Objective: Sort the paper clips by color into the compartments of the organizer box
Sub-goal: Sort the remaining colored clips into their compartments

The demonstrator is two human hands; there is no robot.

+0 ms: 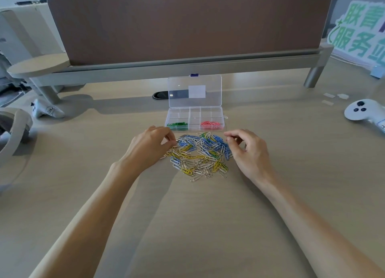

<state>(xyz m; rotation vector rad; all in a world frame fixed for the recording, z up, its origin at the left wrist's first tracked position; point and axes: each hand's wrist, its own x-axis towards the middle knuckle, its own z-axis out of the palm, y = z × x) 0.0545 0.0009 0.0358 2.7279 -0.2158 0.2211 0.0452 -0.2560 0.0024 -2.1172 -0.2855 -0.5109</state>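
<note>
A clear organizer box [222,119] lies on the desk with its lid [177,90] folded back. Green paper clips [178,124] fill its front left compartment and pink ones [210,124] its front right; the other compartments look bare. In front of the box lies a loose pile of blue, yellow, white and a few green clips [200,153]. My left hand [150,146] has its fingertips bunched at the pile's left edge; whether they pinch a clip is hidden. My right hand [248,150] hovers at the pile's right edge, its fingers loosely curled, with nothing visible between thumb and forefinger.
A raised shelf with a brown divider panel [187,28] runs behind the box. A white controller [362,111] lies at the right, another white controller [46,110] at the left, and a headset [12,130] at the far left edge. A green-lettered sign [360,32] stands at the back right.
</note>
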